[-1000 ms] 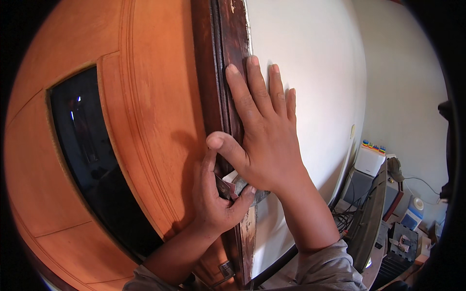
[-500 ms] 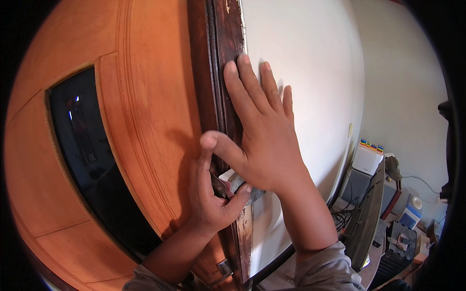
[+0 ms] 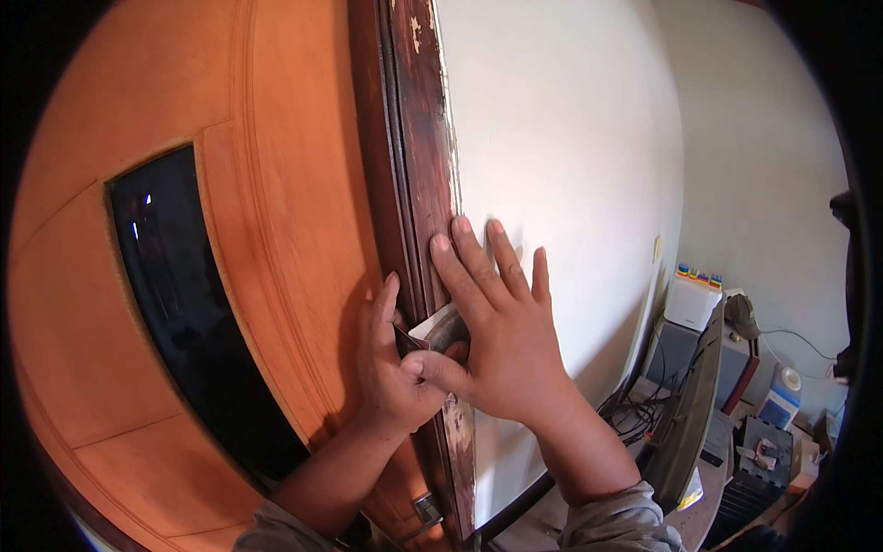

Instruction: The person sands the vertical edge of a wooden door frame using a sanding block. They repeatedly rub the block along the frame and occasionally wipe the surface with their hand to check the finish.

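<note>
My left hand (image 3: 391,368) is curled around a small curved grey piece with a pale flap (image 3: 440,326); its kind is not clear, and fingers hide part of it. The piece sits against the dark brown wooden door frame (image 3: 418,138), whose paint is chipped along the wall side. My right hand (image 3: 506,345) has its fingers stretched and spread, the tips at the edge where frame meets white wall (image 3: 561,138). Its thumb crosses over to my left thumb, covering part of the held piece.
An orange wooden door (image 3: 294,184) with a dark glass panel (image 3: 184,276) fills the left side; its metal handle (image 3: 425,511) is low by the frame. At lower right are a dark flat screen (image 3: 685,414), tangled cables (image 3: 635,405), a white box (image 3: 692,302) and a blue-and-white bottle (image 3: 782,397).
My right hand has slid down the frame, and its thumb has come down over my left thumb. My left hand stays around the grey piece.
</note>
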Motion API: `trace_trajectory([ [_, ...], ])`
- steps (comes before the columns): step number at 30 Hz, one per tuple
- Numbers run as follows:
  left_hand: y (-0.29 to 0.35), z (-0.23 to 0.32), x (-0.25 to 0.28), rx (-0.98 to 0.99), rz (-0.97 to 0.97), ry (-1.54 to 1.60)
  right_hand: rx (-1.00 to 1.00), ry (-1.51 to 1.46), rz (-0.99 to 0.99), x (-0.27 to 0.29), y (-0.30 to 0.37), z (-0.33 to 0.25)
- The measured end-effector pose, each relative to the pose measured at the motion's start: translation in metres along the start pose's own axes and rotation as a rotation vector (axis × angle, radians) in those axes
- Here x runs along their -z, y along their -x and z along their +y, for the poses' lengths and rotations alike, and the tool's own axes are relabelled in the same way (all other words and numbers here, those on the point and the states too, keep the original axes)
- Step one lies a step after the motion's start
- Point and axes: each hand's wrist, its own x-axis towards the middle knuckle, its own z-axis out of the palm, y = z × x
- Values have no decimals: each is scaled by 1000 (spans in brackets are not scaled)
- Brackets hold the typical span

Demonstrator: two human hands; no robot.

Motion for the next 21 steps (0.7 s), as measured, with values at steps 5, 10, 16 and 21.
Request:
trace_trajectory([
  [5,1,-4,1,-61,-4,-88,19,29,76,-11,0,-7],
  [10,5,-12,-3,-54,7,27,34,53,141,-14,-7,-9],
  [16,3,-1,7,-110,-99,-72,15,47,184,-15,-32,-11],
  [21,-3,7,12,-68,-132,-83,18,54,229,-14,-49,-12],
])
